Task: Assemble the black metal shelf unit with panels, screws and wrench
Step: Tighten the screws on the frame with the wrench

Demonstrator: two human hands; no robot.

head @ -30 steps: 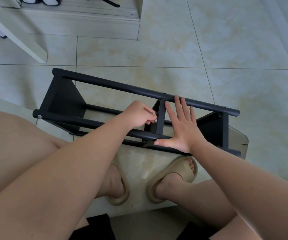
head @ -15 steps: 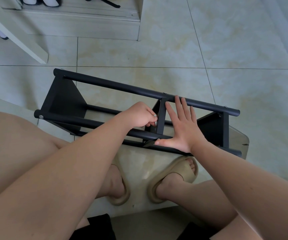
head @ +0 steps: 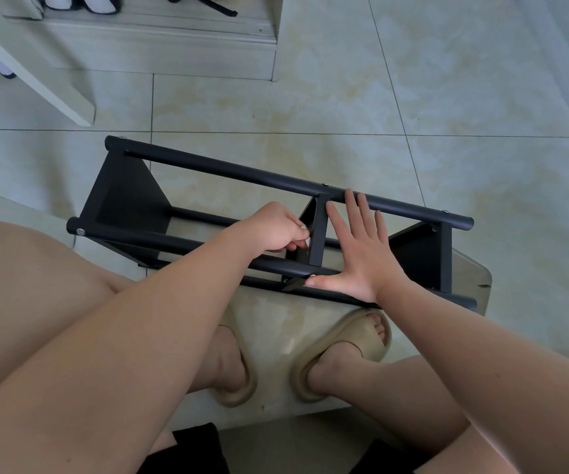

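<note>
The black metal shelf unit (head: 228, 172) lies on its side on the tiled floor in front of my feet, with long round tubes and three black panels between them. My left hand (head: 273, 229) is curled against the left face of the middle panel (head: 316, 230), fingertips pinching something small that I cannot make out. My right hand (head: 358, 248) lies flat with straight fingers against the right side of that panel, fingertips reaching the far tube and thumb lying along the near tube by a screw head (head: 312, 276).
My two feet in beige slippers (head: 341, 354) stand on a pale board (head: 276, 323) under the shelf's near edge. A white furniture leg (head: 36, 77) slants at the top left, and a low cabinet base (head: 160, 49) runs along the top.
The hands keep the same hold on the middle panel. The view has shifted very slightly; the shelf has not moved.
</note>
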